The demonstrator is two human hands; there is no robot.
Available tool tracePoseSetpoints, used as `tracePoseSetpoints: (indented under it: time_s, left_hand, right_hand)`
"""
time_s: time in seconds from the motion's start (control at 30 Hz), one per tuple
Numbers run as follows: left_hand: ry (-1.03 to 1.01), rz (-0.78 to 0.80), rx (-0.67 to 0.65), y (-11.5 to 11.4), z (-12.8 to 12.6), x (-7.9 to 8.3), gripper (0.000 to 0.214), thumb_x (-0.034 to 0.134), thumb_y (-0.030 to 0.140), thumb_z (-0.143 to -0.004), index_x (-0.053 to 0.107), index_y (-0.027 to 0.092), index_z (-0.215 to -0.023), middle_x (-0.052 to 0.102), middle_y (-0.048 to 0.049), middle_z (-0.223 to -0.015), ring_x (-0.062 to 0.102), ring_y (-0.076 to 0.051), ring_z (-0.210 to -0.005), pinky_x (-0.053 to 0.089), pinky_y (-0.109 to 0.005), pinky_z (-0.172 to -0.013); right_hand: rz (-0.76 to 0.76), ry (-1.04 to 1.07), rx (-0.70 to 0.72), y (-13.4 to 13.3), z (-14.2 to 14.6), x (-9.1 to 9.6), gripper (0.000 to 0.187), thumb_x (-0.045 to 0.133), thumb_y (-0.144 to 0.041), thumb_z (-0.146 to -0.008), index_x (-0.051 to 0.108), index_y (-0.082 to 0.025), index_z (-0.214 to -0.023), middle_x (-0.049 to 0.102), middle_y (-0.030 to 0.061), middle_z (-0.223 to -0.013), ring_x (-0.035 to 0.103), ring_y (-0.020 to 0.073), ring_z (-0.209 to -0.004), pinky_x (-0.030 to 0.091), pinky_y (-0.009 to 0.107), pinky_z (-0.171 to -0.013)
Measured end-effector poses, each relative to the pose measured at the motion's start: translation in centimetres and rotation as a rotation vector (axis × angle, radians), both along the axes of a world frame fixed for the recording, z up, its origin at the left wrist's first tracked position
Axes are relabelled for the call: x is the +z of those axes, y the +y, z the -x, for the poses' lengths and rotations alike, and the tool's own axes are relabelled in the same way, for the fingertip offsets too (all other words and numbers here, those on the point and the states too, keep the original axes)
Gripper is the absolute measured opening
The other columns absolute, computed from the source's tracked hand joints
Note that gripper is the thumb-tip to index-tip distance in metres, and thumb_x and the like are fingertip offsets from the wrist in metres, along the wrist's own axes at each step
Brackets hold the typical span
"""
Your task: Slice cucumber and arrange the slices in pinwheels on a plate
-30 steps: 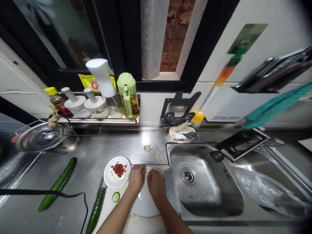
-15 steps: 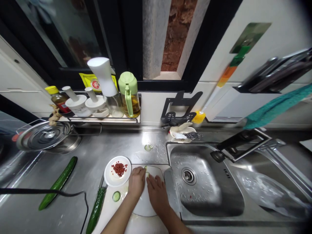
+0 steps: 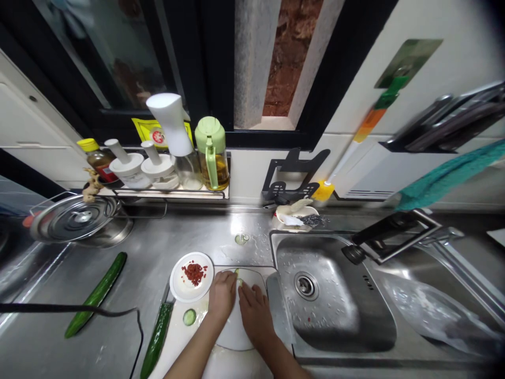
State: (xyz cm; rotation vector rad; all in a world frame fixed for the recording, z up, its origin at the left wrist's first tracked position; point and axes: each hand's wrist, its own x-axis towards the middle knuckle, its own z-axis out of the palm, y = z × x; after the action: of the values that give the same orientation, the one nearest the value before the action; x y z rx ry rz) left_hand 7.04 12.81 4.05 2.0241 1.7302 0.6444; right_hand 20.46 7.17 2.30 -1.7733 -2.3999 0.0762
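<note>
My left hand and my right hand rest side by side over a white plate on the cutting board. My left hand's fingers are curled, pinching a small pale green piece at the plate's far edge. My right hand lies flatter, its fingers stretched toward the same piece. A small white dish of red bits sits just left of my left hand. A cucumber slice and a cut cucumber lie on the board's left side.
A whole cucumber and a black cable lie on the steel counter at left. The sink is directly right of the board. A pot lid and a rack of condiment bottles stand at the back.
Both hands drew back slightly toward me and my right hand flattened, uncovering the plate's far rim. The view shifted a little to the left.
</note>
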Motion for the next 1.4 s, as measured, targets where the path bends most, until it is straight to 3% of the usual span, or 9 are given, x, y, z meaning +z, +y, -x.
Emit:
tracePoseSetpoints:
  time_s: [0.17, 0.33, 0.43, 0.57, 0.7, 1.17, 1.4]
  left_hand:
    - [-0.121, -0.032, 0.037, -0.6, 1.3, 1.3, 0.03, 0.043, 0.021, -0.093, 0.073, 0.018, -0.097, 0.072, -0.0089, -0.099, 0.064, -0.021, -0.096, 0.05, -0.035, -0.091]
    - [-0.112, 0.013, 0.208, -3.1, 6.0, 2.3, 0.031, 0.042, 0.025, -0.09, 0.071, 0.019, -0.102, 0.073, -0.009, -0.102, 0.066, -0.022, -0.098, 0.051, -0.037, -0.092]
    - [-0.03, 0.084, 0.344, -5.6, 9.5, 1.8, 0.032, 0.044, 0.028, -0.087, 0.068, 0.016, -0.105, 0.072, -0.0102, -0.106, 0.067, -0.024, -0.097, 0.051, -0.037, -0.091]
    - [0.027, 0.214, 0.414, -8.8, 12.2, 0.5, 0.031, 0.046, 0.029, -0.086, 0.068, 0.017, -0.105, 0.073, -0.0094, -0.105, 0.069, -0.023, -0.092, 0.052, -0.034, -0.087]
    - [0.04, 0.282, 0.432, -10.3, 12.1, -0.1, 0.031, 0.047, 0.029, -0.086, 0.067, 0.017, -0.107, 0.073, -0.0098, -0.106, 0.07, -0.022, -0.092, 0.052, -0.032, -0.085]
    - [0.089, 0.352, 0.452, -10.2, 11.1, 1.0, 0.03, 0.046, 0.026, -0.086, 0.067, 0.021, -0.107, 0.073, -0.0088, -0.108, 0.07, -0.022, -0.091, 0.049, -0.029, -0.08]
    - [-0.023, 0.265, 0.468, -9.9, 11.2, 1.4, 0.023, 0.045, 0.032, -0.084, 0.067, 0.023, -0.082, 0.073, -0.0052, -0.089, 0.068, -0.02, -0.075, 0.049, -0.027, -0.072]
  right_hand:
    - [-0.046, 0.039, -0.018, -0.4, -0.7, 0.6, 0.038, 0.05, -0.01, -0.088, 0.064, -0.02, -0.122, 0.065, 0.0081, -0.126, 0.057, 0.0317, -0.111, 0.047, 0.042, -0.081]
    - [-0.035, 0.094, -0.026, -1.9, -2.0, 0.9, 0.034, 0.051, -0.013, -0.088, 0.065, -0.019, -0.118, 0.066, 0.0076, -0.123, 0.056, 0.0309, -0.111, 0.048, 0.04, -0.078]
    - [-0.025, 0.077, -0.034, -3.1, -2.5, 0.5, 0.033, 0.05, -0.013, -0.087, 0.066, -0.019, -0.116, 0.067, 0.0073, -0.122, 0.056, 0.0324, -0.111, 0.05, 0.041, -0.078]
    - [-0.02, 0.074, -0.03, -4.5, -2.5, 0.1, 0.033, 0.051, -0.014, -0.087, 0.067, -0.022, -0.114, 0.067, 0.0061, -0.121, 0.056, 0.0318, -0.11, 0.05, 0.042, -0.079]
    - [-0.045, 0.088, -0.004, -5.4, -2.2, 0.0, 0.032, 0.051, -0.013, -0.085, 0.067, -0.022, -0.112, 0.068, 0.0059, -0.119, 0.056, 0.0304, -0.109, 0.049, 0.041, -0.082]
    - [-0.048, 0.087, -0.008, -6.4, -1.4, 0.0, 0.032, 0.049, -0.012, -0.085, 0.067, -0.024, -0.108, 0.069, 0.0053, -0.117, 0.057, 0.0307, -0.105, 0.051, 0.041, -0.078]
    - [-0.039, 0.132, -0.013, -6.3, -1.0, 0.6, 0.029, 0.052, -0.012, -0.083, 0.069, -0.024, -0.104, 0.07, 0.0047, -0.114, 0.058, 0.0295, -0.106, 0.05, 0.039, -0.081]
